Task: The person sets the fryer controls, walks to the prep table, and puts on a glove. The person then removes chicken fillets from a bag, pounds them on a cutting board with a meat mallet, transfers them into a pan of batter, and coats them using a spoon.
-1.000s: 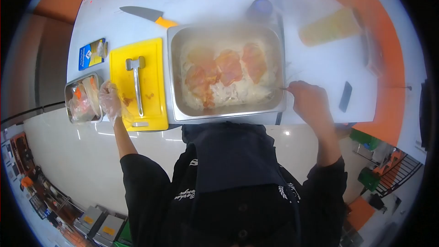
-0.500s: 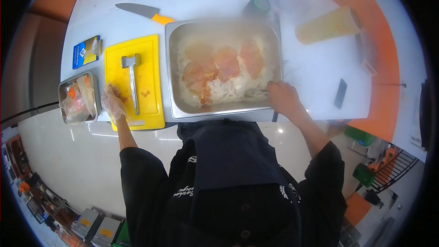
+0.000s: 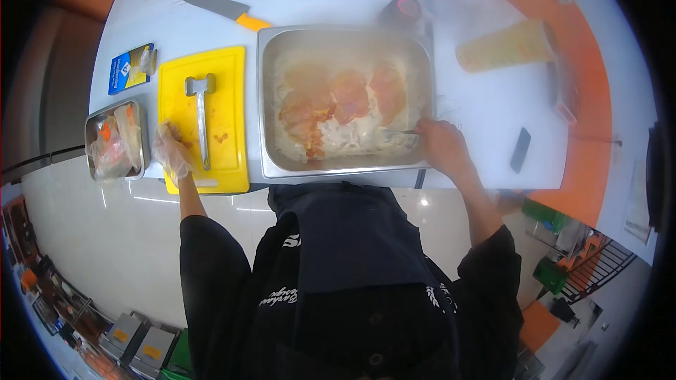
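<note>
Right hand [image 3: 443, 146] closed around metal utensil [image 3: 403, 132]; utensil's left end at white batter [image 3: 362, 138], right near part of pan [image 3: 265, 98]. Gloved left hand [image 3: 171, 150] by yellow board's [image 3: 229, 112] left near edge; grip unclear.

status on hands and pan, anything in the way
Right hand gripping metal utensil over steel pan. Gloved left hand at yellow board, grip unclear. Meat pieces in creamy mix. Mallet near left hand.
</note>
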Tool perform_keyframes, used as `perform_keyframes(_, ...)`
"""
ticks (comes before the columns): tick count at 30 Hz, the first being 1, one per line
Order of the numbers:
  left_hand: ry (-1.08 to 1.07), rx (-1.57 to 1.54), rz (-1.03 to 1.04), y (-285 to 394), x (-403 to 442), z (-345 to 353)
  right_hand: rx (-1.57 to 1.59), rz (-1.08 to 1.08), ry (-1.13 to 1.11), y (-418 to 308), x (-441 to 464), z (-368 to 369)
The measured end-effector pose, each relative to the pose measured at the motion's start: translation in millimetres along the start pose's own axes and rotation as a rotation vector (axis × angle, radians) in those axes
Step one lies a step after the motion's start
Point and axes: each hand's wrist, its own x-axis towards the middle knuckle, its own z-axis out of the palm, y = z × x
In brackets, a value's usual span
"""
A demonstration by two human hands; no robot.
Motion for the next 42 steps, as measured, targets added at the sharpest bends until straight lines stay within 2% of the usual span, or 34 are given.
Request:
perform_keyframes(3, -0.070, -0.043, -0.006, -17, 12, -6, 0.023, -0.107, 0.118, 11, -8, -4)
perform_keyframes(6, -0.070, -0.032, 0.002, -13, 9, -6, 0.040, -0.063, 0.177, 16, -7, -8)
perform_keyframes(9, -0.007, -0.063, 0.014, -15, 9, 0, -0.045, -0.188, 0.131, 10, -8, 15)
perform_keyframes(12, -0.049, 0.000, 0.016, -11, 9, -4, -0.103, -0.167, 0.161, 12, -18, 6)
perform_keyframes(15, -0.015, -0.042, -0.034, -9, 6, -2, -0.182, -0.071, 0.304, 4, -28, -17)
perform_keyframes(18, -0.022, -0.139, -0.007, -25, 15, -1, -0.385, -0.090, 0.246, -15, -28, -19)
perform_keyframes(21, -0.033, -0.097, 0.024, -27, 15, -3, -0.398, -0.159, 0.096, -25, -14, 0)
perform_keyframes(22, -0.031, -0.078, 0.002, -26, 14, -3, -0.344, -0.135, 0.010, -29, -8, 1)
perform_keyframes(25, -0.023, -0.023, -0.046, -20, 14, -7, -0.240, -0.097, -0.056, -19, 3, 6)
perform_keyframes(31, -0.054, -0.072, 0.015, -40, 22, -8, -0.303, 0.016, 0.138, -10, -13, -33)
perform_keyframes(37, -0.056, -0.102, 0.023, -29, 18, -6, -0.455, -0.102, -0.151, -49, -7, -28)
perform_keyframes(42, -0.036, 0.001, 0.031, -23, 14, -9, -0.280, -0.056, -0.235, -21, 15, -2)
